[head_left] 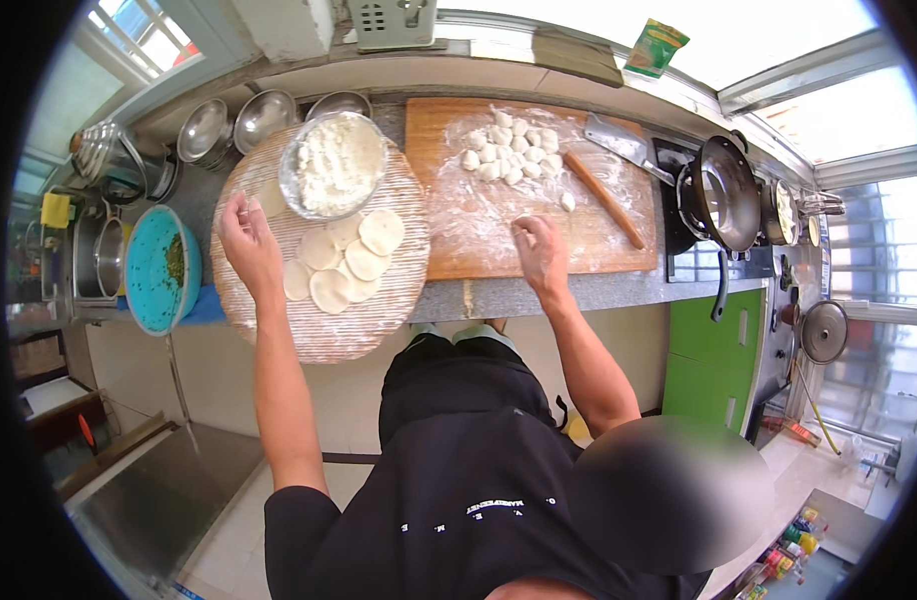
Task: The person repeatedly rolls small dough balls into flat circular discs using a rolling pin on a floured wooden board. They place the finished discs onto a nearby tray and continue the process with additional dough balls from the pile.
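My left hand [249,240] is over the left part of a round ridged tray [279,335], fingers slightly bent and a little apart, with nothing visible in them. Just beyond its fingertips lies a pale dough wrapper [273,198]. More flat round wrappers [364,260] overlap in the middle of the tray, below a clear bowl of white flour [337,160]. Over the near part of a floured wooden board [449,260], my right hand [541,255] is closed with curled fingers; whatever is inside is hidden. A lone dough piece [568,202] and a wooden rolling pin [605,200] lie beyond it.
Several small dough pieces [514,150] cluster at the board's far side, near a cleaver [619,138]. A dark wok [727,195] stands on the stove at right, handle toward me. A turquoise basin [154,285] with chopped greens and several metal bowls [266,120] stand left.
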`<action>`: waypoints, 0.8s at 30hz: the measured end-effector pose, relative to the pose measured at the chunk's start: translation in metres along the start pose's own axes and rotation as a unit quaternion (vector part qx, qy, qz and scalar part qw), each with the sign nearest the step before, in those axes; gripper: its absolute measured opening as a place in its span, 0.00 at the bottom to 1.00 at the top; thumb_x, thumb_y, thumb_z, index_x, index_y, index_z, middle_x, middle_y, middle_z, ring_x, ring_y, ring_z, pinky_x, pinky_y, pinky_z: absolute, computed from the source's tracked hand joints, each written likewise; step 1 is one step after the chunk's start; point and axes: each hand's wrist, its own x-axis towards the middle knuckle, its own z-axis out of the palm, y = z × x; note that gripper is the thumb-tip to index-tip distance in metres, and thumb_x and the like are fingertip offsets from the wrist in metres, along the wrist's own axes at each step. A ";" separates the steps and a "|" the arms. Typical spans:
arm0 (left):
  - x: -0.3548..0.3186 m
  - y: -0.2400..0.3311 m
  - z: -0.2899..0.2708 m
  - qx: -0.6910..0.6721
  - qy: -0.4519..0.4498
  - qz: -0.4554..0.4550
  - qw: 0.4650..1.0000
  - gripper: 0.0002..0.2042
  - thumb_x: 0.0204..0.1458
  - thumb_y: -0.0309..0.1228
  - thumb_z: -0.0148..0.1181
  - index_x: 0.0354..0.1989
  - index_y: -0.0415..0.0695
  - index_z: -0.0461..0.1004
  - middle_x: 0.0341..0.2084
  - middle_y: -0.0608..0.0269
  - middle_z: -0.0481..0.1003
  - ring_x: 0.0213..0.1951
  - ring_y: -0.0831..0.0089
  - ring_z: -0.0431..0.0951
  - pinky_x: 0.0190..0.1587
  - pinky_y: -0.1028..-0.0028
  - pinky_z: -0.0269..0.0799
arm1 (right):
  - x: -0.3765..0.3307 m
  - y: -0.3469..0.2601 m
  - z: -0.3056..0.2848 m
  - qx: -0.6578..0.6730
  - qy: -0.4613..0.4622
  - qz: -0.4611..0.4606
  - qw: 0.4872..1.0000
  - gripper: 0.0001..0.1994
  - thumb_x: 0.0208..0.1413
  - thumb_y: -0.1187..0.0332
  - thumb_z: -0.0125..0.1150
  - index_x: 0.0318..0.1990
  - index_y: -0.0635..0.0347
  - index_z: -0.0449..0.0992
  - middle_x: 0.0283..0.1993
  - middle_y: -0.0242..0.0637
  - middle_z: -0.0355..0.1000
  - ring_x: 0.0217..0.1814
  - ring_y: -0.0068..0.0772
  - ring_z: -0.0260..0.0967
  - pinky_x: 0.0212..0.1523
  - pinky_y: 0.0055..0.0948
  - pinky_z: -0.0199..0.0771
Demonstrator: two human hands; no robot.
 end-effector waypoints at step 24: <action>-0.286 0.161 0.305 0.151 -0.435 0.308 0.833 0.38 0.67 0.48 0.58 0.80 0.40 0.59 0.81 0.52 0.56 0.81 0.56 0.54 0.83 0.55 0.47 | 0.041 0.221 -0.118 -0.153 0.029 0.080 0.984 0.18 0.59 0.74 0.69 0.57 0.60 0.78 0.50 0.50 0.74 0.55 0.58 0.75 0.56 0.50 0.77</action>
